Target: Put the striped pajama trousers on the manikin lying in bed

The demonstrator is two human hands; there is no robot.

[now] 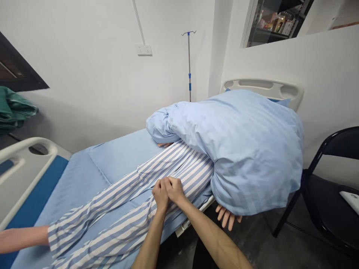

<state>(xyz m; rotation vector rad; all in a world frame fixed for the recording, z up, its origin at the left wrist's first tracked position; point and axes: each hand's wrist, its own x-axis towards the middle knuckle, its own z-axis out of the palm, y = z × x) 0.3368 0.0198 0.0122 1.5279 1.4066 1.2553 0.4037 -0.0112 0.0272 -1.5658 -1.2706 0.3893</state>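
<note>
A figure in blue-and-white striped pyjamas (157, 175) lies on a hospital bed (120, 155) with a light blue sheet. A light blue duvet (244, 145) is bunched over its upper body and head. My left hand (160, 195) and my right hand (174, 189) rest side by side on the near thigh, fingers curled and pinching the striped trouser fabric. One hand of the figure (227, 216) hangs below the duvet over the near bed edge. Its bare ankle (22, 239) shows at the lower left.
A black chair (331, 186) stands at the right with a white object (350, 200) on its seat. An IV pole (189, 63) rises behind the bed. White footboard (25, 168) at left, headboard (263, 87) at the wall. Green cloth (14, 110) lies far left.
</note>
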